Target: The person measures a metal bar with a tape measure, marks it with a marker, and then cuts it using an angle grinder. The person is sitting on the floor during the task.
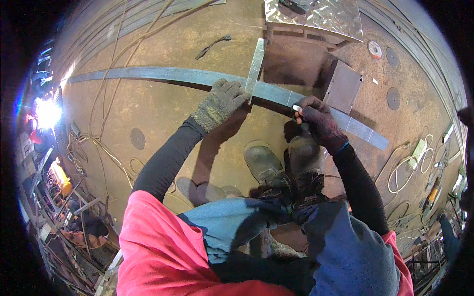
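A long flat metal bar [173,74] runs across the floor in front of me, with thin cross lines marked on its right part. Across it lies a short metal strip [256,64], possibly a square's blade. My left hand [222,103], in a grey-yellow knitted glove, is closed at the strip's near end and rests against the bar. A small white piece of chalk [296,108] is pinched in my right hand [320,121], which wears a dark reddish glove with bare fingertips showing. That hand is just over the bar's near edge, right of the strip.
A dark metal box section [343,86] touches the bar's far side. Beyond stands a low metal-topped table [316,19]. Grinding discs [392,98] and cables [106,143] lie about. Bright welding light [48,113] glares at left, near a yellow tool [60,177]. My boots [264,160] are close below.
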The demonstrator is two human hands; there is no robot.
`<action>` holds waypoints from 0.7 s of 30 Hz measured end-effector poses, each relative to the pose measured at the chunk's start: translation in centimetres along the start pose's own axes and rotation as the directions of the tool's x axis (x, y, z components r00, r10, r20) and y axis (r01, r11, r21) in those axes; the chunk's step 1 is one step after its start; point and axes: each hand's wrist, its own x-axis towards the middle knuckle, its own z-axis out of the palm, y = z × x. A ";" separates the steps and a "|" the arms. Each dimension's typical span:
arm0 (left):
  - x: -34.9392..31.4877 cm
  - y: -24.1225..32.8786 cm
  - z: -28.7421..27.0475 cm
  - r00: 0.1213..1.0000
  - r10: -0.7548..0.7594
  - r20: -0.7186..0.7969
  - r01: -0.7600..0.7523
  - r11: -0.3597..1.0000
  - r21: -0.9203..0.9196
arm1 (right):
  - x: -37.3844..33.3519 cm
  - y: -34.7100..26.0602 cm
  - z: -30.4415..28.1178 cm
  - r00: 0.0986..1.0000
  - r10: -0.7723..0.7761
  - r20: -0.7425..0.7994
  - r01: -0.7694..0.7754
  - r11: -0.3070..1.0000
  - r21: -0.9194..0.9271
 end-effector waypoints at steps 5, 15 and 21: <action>0.2 0.0 -0.3 1.000 0.023 -0.014 -0.022 0.998 0.054 | 0.9 -1.0 1.5 0.998 -0.063 0.031 0.067 0.986 -0.152; -0.1 -0.1 0.1 1.000 0.020 0.004 -0.020 0.998 0.063 | 1.5 -0.1 0.6 0.996 -0.041 0.077 0.044 0.998 -0.041; -0.2 -0.2 0.0 0.999 0.034 -0.042 -0.031 0.997 0.071 | 2.3 0.3 0.3 0.990 -0.133 0.045 0.140 0.961 -0.238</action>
